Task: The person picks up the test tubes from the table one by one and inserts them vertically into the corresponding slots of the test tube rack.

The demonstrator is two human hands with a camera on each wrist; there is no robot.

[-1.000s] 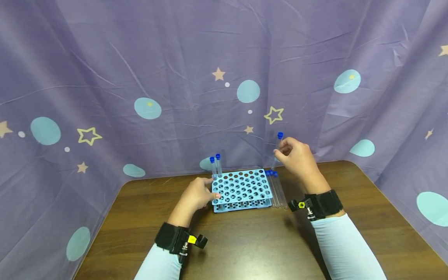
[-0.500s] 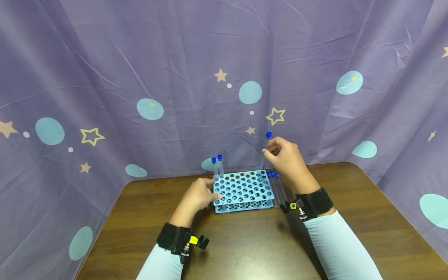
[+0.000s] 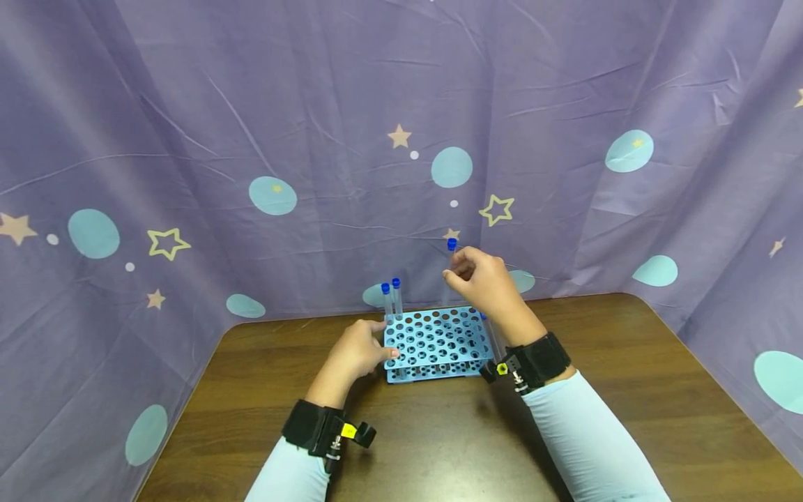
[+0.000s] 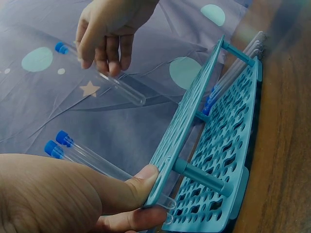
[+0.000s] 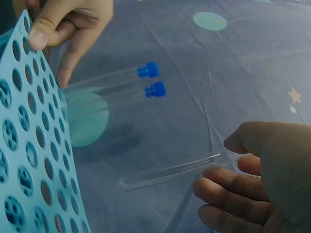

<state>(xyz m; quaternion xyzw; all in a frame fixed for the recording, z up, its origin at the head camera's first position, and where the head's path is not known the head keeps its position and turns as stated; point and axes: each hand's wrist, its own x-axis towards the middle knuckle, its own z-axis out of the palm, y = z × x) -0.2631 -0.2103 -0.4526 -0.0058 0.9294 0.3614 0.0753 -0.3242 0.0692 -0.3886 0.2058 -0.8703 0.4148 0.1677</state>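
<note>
My left hand (image 3: 354, 348) grips the left end of a light-blue two-tier test tube rack (image 3: 439, 341), its thumb on the perforated top plate. Just behind that hand, two clear test tubes with blue caps (image 5: 155, 90) stand in holes at the rack's back left corner. Above the rack's back edge, my right hand (image 3: 483, 279) pinches another clear test tube (image 4: 124, 90) near its blue cap. In the right wrist view, the rounded bottom of this held tube (image 5: 165, 175) is free of the rack, and its cap is hidden.
Several capped tubes (image 4: 238, 68) lie on the brown wooden table (image 3: 426, 432) along the rack's right side, partly covered by my right wrist in the head view. A purple curtain (image 3: 339, 104) with stars and blue ovals hangs right behind the table.
My right hand has carried the upright test tube leftward, from above the loose tubes to over the rack's back edge. My left hand has stayed on the rack.
</note>
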